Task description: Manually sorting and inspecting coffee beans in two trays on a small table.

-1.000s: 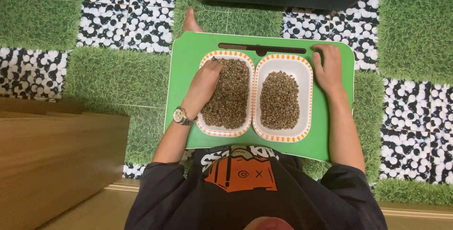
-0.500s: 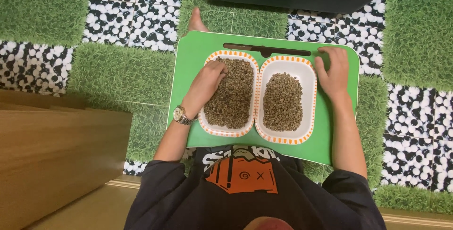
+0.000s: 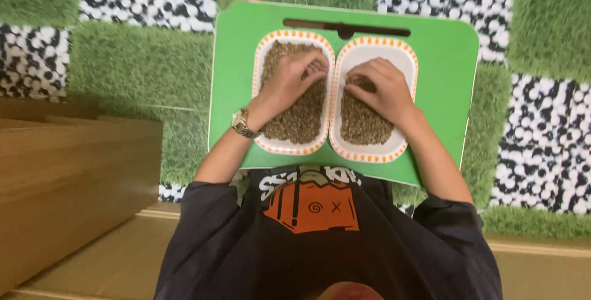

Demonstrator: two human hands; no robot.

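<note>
Beans fill 2 white trays (image 3: pixel 373 150); the right hand (image 3: pixel 381 90) has come off the green worktop (image 3: pixel 443 60) onto the right pile (image 3: pixel 363 121), fingers loosely curled, while the left hand (image 3: pixel 289 84) stays in the 9 o'clock pile (image 3: pixel 301 118), fingertips together.

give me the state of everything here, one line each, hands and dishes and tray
left hand: fingers curled into the beans of the left dish
right hand: resting on the beans of the right dish
left dish: full of brownish beans
right dish: partly filled, white bottom showing at the far end
green tray: lying flat, carrying both dishes side by side
wristwatch: on the left wrist
</note>
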